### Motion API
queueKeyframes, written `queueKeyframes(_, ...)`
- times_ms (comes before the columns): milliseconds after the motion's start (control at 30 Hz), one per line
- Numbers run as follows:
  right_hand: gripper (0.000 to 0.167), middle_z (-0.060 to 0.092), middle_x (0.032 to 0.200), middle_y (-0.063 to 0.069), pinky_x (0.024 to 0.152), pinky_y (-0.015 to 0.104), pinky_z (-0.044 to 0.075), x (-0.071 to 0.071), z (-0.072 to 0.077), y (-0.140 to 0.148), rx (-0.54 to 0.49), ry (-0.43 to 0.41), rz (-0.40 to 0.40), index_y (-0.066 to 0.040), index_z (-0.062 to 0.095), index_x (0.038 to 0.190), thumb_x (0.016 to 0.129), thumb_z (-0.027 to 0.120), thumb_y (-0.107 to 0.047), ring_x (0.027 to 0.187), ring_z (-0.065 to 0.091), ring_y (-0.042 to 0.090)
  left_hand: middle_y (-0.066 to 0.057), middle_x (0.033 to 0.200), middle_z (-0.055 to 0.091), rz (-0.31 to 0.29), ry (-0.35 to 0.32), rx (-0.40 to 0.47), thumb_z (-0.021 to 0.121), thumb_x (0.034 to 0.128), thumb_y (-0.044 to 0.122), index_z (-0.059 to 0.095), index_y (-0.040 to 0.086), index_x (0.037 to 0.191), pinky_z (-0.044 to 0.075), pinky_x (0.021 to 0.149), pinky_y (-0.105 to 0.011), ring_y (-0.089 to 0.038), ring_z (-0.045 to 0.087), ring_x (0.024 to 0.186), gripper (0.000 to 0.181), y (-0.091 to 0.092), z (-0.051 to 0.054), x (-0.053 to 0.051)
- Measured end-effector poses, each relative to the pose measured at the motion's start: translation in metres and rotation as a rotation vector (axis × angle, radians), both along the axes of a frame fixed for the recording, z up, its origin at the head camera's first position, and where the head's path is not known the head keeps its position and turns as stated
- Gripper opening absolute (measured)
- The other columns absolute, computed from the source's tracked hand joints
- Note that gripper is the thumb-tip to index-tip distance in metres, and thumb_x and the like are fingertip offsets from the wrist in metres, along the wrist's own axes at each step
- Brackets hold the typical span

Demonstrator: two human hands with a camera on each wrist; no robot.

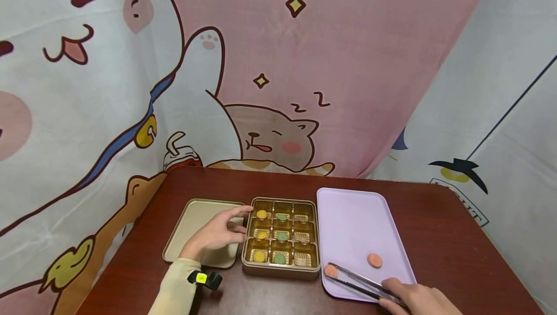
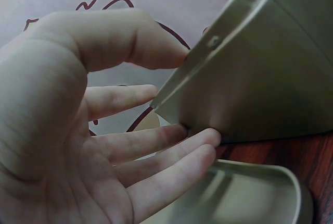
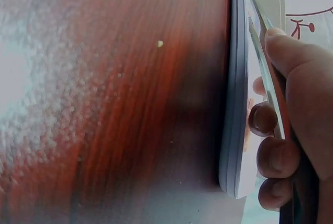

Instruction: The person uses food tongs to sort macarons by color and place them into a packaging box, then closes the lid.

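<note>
My right hand (image 1: 419, 298) grips black-handled metal tongs (image 1: 361, 283); in the right wrist view the fingers of that hand (image 3: 296, 114) curl round them. Between the tong tips lies an orange round piece (image 1: 330, 271), at the lilac tray's lower left. A second orange piece (image 1: 374, 260) rests on the tray (image 1: 357, 218). My left hand (image 1: 217, 232) touches the left side of the gold box (image 1: 280, 270), its fingers fairly straight, as the left wrist view shows on the box wall (image 2: 250, 78). Yellow pieces (image 1: 259, 256) fill the box's left column, green pieces (image 1: 279, 258) the middle one.
A gold lid (image 1: 187, 230) lies flat on the dark red table (image 1: 444, 237), left of the box and partly under my left hand. The tray stands close against the box's right side. A cloth with cartoon animals (image 1: 348, 64) hangs behind the table.
</note>
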State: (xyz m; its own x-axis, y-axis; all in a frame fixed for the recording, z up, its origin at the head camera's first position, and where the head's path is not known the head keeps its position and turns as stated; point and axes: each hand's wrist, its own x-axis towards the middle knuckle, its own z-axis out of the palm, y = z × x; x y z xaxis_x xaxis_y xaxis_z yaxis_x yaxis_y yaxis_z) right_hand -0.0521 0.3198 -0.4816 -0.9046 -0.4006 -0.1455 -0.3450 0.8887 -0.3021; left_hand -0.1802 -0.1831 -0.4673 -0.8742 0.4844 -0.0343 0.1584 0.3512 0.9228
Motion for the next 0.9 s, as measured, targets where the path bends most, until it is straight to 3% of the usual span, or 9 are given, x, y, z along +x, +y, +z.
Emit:
queueKeyframes(333,0.026,0.038,0.064,-0.028,0.048,0.02,0.032,0.0025,-0.0012,-0.0012,0.009,0.134,0.032,-0.035,0.059,0.101,0.1,0.061,-0.06,0.054,0.038,-0.007,-0.031,0.151,0.048,0.005,0.003,-0.015,0.071,0.0848,-0.005,0.043,0.006,0.158,0.063,0.087,-0.034,-0.037,0.07,0.115,0.079,-0.0002,-0.0002,-0.0009)
queueKeyframes(900,0.027,0.042,0.067,-0.027,0.048,0.021,0.033,0.0033,0.0007,-0.0026,0.032,0.126,-0.025,-0.034,0.061,0.1,0.099,0.061,-0.061,0.054,0.039,-0.005,-0.033,0.15,0.048,-0.003,0.011,-0.012,0.072,0.0839,-0.005,0.043,0.003,0.158,0.063,0.085,-0.033,-0.035,0.071,0.113,0.08,-0.0013,-0.0002,-0.0014)
